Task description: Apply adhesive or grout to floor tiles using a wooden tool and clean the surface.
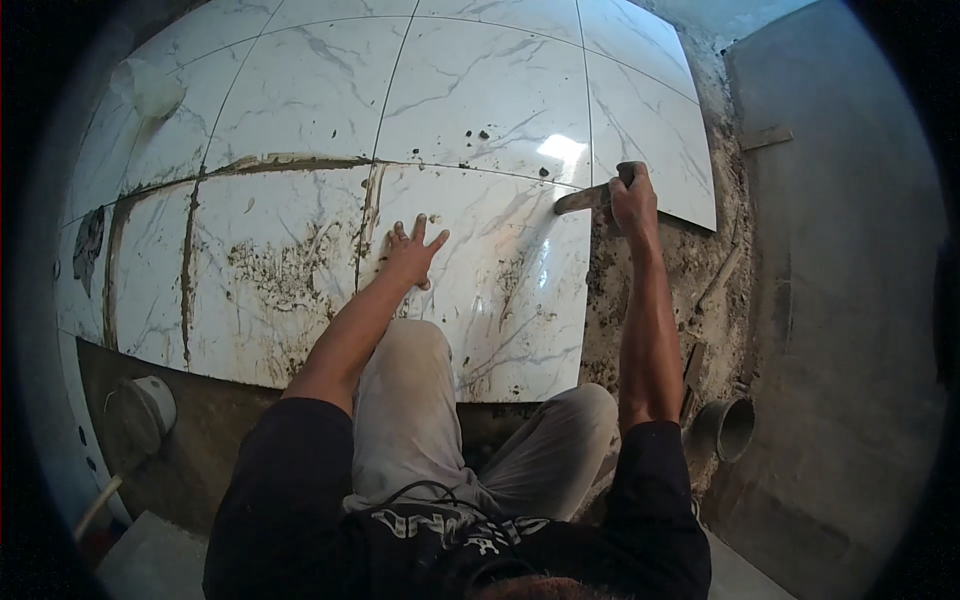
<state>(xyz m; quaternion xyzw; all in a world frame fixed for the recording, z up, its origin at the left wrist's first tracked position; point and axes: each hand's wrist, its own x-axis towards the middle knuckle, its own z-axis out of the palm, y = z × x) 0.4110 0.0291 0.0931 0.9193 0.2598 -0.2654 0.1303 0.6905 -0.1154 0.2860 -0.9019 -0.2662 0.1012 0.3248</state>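
The left hand (408, 258) spreads empty over the centre tile (500, 240), the right grips a mallet-like tool (580, 201) right of centre; upper-frame tiles (485, 80) look laid, the rough right-hand strip (622, 300) uncovered.

A: Can any lettering be read on you?

B: You have white print (425, 522) across the chest of your black shirt (330, 545), its strokes bold and uneven, but no word can be made out for certain.

A: What makes it hard to read on you?

B: Your chest is seen steeply from above and the cloth is creased, so the strokes look squat and crooked. You also have a smaller white mark (488, 547) just beside the row, toward your head, likewise illegible.
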